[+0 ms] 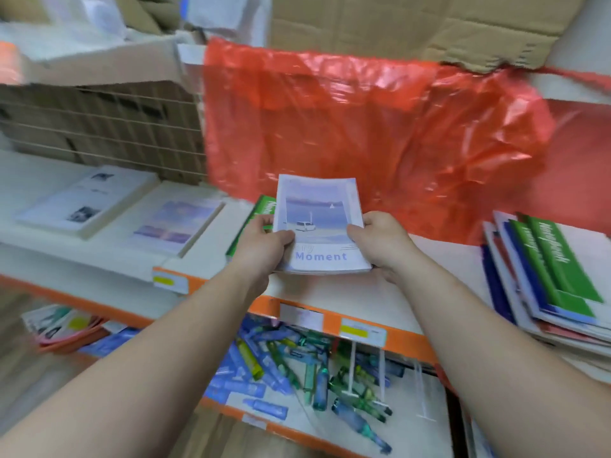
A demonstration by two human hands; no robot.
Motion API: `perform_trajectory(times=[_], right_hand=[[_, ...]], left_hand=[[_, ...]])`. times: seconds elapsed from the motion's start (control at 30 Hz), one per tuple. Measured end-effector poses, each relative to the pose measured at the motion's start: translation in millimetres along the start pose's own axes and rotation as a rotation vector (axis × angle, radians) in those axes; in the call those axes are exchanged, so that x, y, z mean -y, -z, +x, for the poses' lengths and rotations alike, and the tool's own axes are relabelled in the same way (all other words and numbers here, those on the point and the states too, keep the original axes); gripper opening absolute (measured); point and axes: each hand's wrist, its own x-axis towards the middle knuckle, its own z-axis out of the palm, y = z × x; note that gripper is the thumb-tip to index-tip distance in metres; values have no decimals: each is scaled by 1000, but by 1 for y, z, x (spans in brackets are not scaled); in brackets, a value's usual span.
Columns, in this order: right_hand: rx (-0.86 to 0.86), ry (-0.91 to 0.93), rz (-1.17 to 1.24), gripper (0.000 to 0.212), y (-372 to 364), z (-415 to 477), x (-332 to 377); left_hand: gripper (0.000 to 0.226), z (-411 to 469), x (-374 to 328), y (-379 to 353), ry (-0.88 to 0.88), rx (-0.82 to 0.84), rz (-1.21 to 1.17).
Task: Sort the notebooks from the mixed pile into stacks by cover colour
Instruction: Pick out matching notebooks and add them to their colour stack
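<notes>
A small stack of pale lilac notebooks [319, 206], the top cover showing a car and the word "Moment", is held above the white shelf [429, 259] at centre. My left hand [264, 239] grips its left edge and my right hand [380, 236] grips its right edge. Just left of it, partly hidden behind my left hand, lies a green notebook [264, 206]. At the right sits the mixed pile [545, 276] of green, blue and red notebooks, fanned out. On the left lie a lilac notebook [178, 223] and a white notebook with dark pictures [82, 200].
A red plastic bag [363, 127] hangs behind the shelf under cardboard boxes [413, 24]. A wire basket with cardboard [99, 127] stands at the back left. Below the orange shelf edge [330, 319], a lower tray holds several blue and green pens [297, 368].
</notes>
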Motion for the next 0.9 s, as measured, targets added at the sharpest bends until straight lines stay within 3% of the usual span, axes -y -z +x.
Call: perform_trajectory(times=[0.37,0.63,0.9], right_hand=[[169,12,26,23,-183,16,91],[216,11,-68,24,-220,45,106],[279,49,13,27,-239,72,108]], left_hand=[[26,59,9,192,39,-127,19],[21,90,17,219,111,-176,6],[16,116,15,229,124,-211,33]])
